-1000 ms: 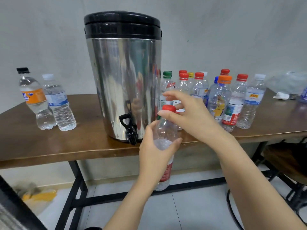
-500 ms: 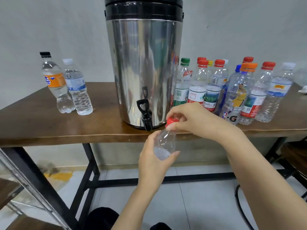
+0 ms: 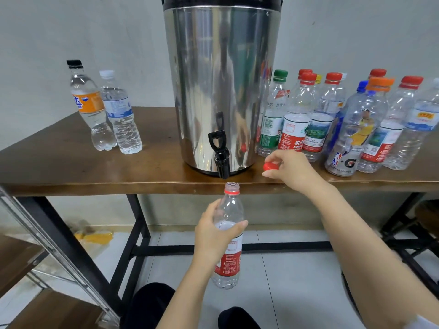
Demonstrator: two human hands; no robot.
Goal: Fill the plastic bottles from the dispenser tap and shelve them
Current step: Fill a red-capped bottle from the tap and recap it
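Since half a second ago the red cap (image 3: 269,166) is off the bottle (image 3: 230,206). The right hand (image 3: 293,170) has carried it out to two o'clock of the open mouth and pinches it between thumb and fingertips at the table (image 3: 71,167) edge; whether it touches the wood I cannot tell. The left hand (image 3: 213,238) grips the bottle's middle, fingers curled round it, thumb across the front. The bottle stands upright below the table edge, its mouth near the tap (image 3: 221,154) at twelve o'clock, not yet touching it. The dispenser (image 3: 223,79) has capped bottles (image 3: 332,119) at its three o'clock and two bottles (image 3: 109,112) at nine o'clock. This looks like uncapping just done, filling not begun. Next the cap likely gets set down, the mouth raised under the spout, and the freed hand works the lever.
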